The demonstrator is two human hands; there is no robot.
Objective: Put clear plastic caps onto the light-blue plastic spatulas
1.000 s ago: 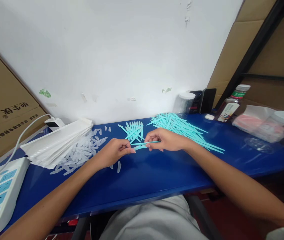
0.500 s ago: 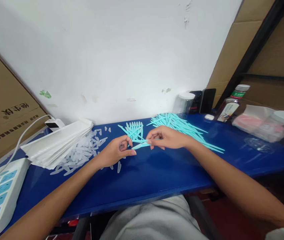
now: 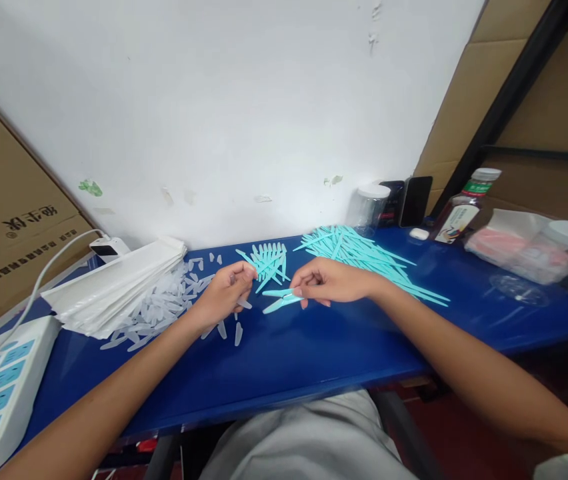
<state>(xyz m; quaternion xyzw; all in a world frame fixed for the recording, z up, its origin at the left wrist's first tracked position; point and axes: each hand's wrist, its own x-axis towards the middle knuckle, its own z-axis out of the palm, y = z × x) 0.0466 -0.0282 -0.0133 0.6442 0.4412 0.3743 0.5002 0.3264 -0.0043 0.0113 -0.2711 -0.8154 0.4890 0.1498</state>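
While the right hand (image 3: 333,279) pinches teal sticks (image 3: 279,304), the left hand (image 3: 225,291) is curled. Whether it grips a translucent piece (image 3: 245,305), I cannot tell.

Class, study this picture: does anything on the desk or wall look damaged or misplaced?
Yes: the white wall is scuffed at upper right and has green patches lower down, marring its plain surface. A few translucent pieces lie apart from their heap, near the left hand.

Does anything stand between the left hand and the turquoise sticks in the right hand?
Nothing visible blocks the left hand from the held turquoise sticks. A translucent piece pokes out beside that hand; whether held, I cannot tell.
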